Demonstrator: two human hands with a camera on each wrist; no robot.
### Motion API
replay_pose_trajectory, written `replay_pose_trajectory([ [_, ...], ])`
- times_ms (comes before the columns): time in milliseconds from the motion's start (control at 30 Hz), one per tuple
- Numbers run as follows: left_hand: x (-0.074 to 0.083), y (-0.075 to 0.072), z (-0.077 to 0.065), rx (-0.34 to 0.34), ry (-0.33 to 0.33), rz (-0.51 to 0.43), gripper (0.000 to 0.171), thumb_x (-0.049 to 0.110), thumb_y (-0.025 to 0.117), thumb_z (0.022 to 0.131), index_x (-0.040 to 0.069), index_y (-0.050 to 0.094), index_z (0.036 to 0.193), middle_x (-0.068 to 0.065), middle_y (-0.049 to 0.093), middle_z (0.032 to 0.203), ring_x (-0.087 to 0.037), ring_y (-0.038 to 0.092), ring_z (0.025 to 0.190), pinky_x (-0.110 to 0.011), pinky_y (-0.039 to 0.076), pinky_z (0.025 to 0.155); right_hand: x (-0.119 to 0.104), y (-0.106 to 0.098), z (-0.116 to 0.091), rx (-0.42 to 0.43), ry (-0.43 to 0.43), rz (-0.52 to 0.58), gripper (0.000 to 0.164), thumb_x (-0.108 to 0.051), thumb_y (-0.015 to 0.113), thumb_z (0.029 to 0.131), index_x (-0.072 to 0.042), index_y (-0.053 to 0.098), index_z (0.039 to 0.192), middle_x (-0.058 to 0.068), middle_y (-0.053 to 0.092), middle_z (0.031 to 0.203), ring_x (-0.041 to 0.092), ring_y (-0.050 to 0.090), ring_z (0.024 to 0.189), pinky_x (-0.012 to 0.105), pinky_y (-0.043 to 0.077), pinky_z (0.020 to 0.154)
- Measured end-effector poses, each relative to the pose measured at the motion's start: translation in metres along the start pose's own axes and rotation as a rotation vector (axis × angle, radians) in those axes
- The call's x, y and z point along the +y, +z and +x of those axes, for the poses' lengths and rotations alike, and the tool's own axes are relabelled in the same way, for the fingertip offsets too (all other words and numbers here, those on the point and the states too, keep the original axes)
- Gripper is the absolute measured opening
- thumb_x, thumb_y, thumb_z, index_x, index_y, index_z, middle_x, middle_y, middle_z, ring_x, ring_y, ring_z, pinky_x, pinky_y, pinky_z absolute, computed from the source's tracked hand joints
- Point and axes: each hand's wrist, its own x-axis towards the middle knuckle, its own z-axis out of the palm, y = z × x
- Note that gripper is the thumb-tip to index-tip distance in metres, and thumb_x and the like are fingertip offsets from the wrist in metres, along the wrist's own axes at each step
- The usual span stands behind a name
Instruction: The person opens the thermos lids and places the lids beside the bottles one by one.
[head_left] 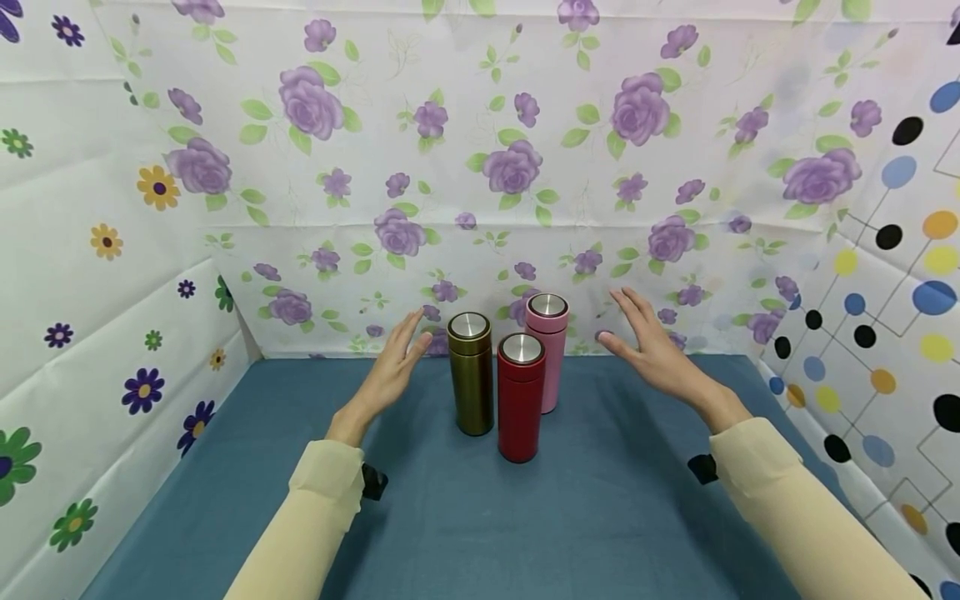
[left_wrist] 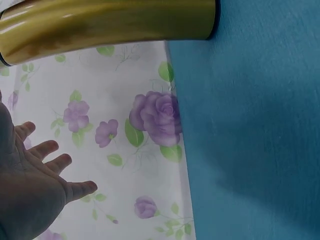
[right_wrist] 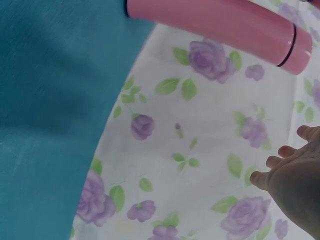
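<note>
Three upright thermos flasks with steel-topped lids stand close together on the blue cloth: an olive-gold flask [head_left: 471, 383] on the left, a red flask [head_left: 519, 408] in front, and a pink flask [head_left: 553, 350] behind, partly hidden by the red one. My left hand [head_left: 392, 367] is held in the air left of the olive-gold flask, fingers extended, touching nothing. On the other side my right hand [head_left: 660, 354] hovers apart from the pink flask with its fingers straight. The left wrist view shows the gold flask [left_wrist: 110, 25] beyond the fingers; the right wrist view shows the pink flask [right_wrist: 220, 25].
Blue cloth [head_left: 450, 533] covers the table. A rose-patterned sheet [head_left: 465, 125] rises directly behind the flasks. Flower-patterned sheeting [head_left: 75, 275] walls the left side, and a dotted sheet [head_left: 900, 333] walls the right.
</note>
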Motion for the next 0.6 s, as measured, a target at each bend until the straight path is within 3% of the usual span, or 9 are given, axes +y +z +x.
replay_pose_trajectory([
  [400, 0.0, 0.011, -0.004, -0.005, 0.066, -0.08, 0.059, 0.039, 0.037, 0.115, 0.015, 0.022, 0.167, -0.018, 0.019, 0.17, -0.039, 0.019, 0.157, -0.066, 0.025, 0.12, -0.016, 0.007, -0.005, 0.008, -0.072, 0.014, 0.078, -0.039, 0.056, 0.109, -0.03, 0.008, 0.169, 0.005, -0.004, 0.175, 0.04, 0.003, 0.159, 0.079, 0.018, 0.113],
  [600, 0.003, 0.014, -0.007, -0.012, 0.086, -0.121, 0.059, 0.038, 0.038, 0.115, 0.017, 0.022, 0.168, -0.016, 0.02, 0.17, -0.037, 0.021, 0.156, -0.063, 0.028, 0.12, -0.019, 0.009, -0.009, 0.002, -0.059, 0.06, 0.078, -0.041, 0.056, 0.109, -0.034, 0.007, 0.168, 0.002, -0.006, 0.174, 0.039, 0.004, 0.159, 0.075, 0.038, 0.106],
])
